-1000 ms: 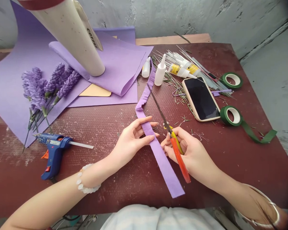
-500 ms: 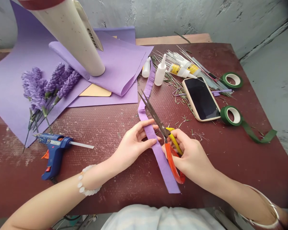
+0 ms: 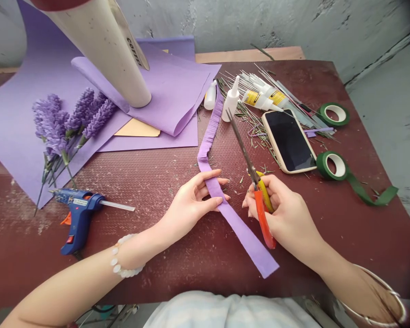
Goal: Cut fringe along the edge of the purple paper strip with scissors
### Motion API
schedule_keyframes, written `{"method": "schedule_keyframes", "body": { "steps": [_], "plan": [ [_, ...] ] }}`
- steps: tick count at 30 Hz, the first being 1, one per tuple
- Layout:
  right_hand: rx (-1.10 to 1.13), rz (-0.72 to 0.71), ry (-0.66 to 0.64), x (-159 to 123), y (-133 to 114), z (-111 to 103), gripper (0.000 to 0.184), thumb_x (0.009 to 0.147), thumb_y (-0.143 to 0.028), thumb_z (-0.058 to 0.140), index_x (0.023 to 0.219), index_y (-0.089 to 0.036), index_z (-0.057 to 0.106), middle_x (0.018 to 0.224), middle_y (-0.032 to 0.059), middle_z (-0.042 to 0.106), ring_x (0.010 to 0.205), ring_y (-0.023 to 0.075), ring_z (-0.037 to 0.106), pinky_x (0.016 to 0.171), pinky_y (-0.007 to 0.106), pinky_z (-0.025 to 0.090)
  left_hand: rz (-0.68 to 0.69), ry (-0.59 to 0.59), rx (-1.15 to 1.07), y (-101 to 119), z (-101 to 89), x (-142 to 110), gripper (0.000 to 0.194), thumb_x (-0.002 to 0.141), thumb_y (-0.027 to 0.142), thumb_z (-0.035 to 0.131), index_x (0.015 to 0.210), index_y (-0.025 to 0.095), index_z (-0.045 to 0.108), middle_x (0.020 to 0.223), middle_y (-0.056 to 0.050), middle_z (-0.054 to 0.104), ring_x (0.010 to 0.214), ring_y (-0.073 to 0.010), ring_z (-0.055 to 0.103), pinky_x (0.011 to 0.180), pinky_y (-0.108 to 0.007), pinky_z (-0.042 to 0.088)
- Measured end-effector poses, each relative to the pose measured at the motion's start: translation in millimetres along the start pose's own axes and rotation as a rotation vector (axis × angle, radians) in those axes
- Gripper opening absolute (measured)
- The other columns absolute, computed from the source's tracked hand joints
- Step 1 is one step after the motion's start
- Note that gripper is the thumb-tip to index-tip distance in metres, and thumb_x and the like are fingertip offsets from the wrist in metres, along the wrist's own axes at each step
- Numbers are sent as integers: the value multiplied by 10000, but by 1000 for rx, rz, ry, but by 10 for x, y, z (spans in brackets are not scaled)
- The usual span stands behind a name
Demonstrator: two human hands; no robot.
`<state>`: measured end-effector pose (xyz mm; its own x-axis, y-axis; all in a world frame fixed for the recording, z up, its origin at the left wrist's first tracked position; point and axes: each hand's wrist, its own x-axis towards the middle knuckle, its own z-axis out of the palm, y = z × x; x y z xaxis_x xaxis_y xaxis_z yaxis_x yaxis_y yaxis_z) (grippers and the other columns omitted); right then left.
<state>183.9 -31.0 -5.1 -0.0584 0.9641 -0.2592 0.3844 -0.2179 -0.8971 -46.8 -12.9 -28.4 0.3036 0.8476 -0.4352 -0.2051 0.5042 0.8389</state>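
The left hand is narrowly pinching a partly fringed purple paper strip over the maroon tabletop; the right hand is gripping red-and-yellow-handled scissors just to the strip's right.

Paper strip is partly covered by left hand; cup beyond it cut off by frame top; glue gun cord left of it hidden behind forearm. Scissor handles partly covered by right hand; bottle labels beyond it too small to be read.
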Motion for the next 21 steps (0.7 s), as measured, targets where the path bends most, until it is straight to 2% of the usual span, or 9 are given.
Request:
{"method": "schedule_keyframes", "body": {
  "steps": [3, 7, 10, 12, 14, 16, 18, 21],
  "plan": [
    [14, 9, 41, 15, 39, -25, 197, 850, -337, 827, 946, -308, 657, 860, 24, 816, 746, 245, 768, 707, 374, 655, 10, -8, 12, 8, -11, -1, 586, 895, 220, 960, 1420, 202, 701, 1442, -171, 830, 1107, -311, 887, 889, -384, 725],
    [59, -33, 148, 63, 128, -52, 263, 862, -407, 906, 989, -307, 698, 1016, 48, 844, 857, 261, 798, 796, 384, 688, 48, -3, 4, 2, -19, -10, 522, 910, 275, 967, 1372, 205, 735, 1380, -148, 852, 1048, -271, 870, 1039, -443, 691],
    [111, -18, 156, 92, 128, -95, 407, 808, -484, 1024, 956, -310, 687, 996, 47, 835, 924, 285, 806, 843, 395, 696, 51, 9, -54, 6, -4, -25, 377, 966, 380, 928, 1268, 213, 778, 1285, -115, 867, 1004, -241, 839, 974, -402, 685],
    [174, 1, 116, 109, 90, -127, 492, 775, -558, 1067, 941, -305, 678, 931, 34, 819, 847, 265, 786, 779, 376, 685, 45, 22, -84, 10, 11, -30, 285, 987, 413, 907, 1153, 209, 799, 1174, -88, 870, 972, -218, 812, 929, -362, 669],
    [259, 1, 56, 134, 50, -160, 535, 808, -681, 1025, 932, -291, 679, 821, 14, 780, 655, 213, 700, 614, 347, 620, 52, 23, -92, 12, 19, -28, 235, 991, 404, 905, 1031, 201, 792, 1033, -55, 851, 926, -192, 781, 894, -323, 645],
    [358, -31, -8, 173, 29, -197, 568, 880, -780, 930, 896, -278, 664, 691, -25, 688, 496, 153, 539, 485, 324, 494, 63, 5, -99, 9, 17, -22, 242, 998, 392, 903, 949, 198, 765, 935, -28, 818, 882, -170, 753, 852, -291, 624],
    [448, -63, -86, 221, 38, -234, 586, 904, -793, 904, 857, -276, 633, 612, -69, 565, 448, 117, 403, 442, 307, 387, 68, -14, -101, 8, 12, -15, 265, 1011, 396, 894, 914, 195, 751, 905, -20, 801, 857, -157, 731, 824, -275, 609],
    [543, -92, -122, 269, 102, -268, 634, 800, -816, 966, 881, -292, 618, 643, -91, 469, 470, 105, 270, 418, 297, 237, 70, -28, -97, 14, 13, -12, 311, 1008, 435, 899, 888, 187, 756, 901, -29, 794, 839, -156, 714, 814, -279, 599]
  ]
}}
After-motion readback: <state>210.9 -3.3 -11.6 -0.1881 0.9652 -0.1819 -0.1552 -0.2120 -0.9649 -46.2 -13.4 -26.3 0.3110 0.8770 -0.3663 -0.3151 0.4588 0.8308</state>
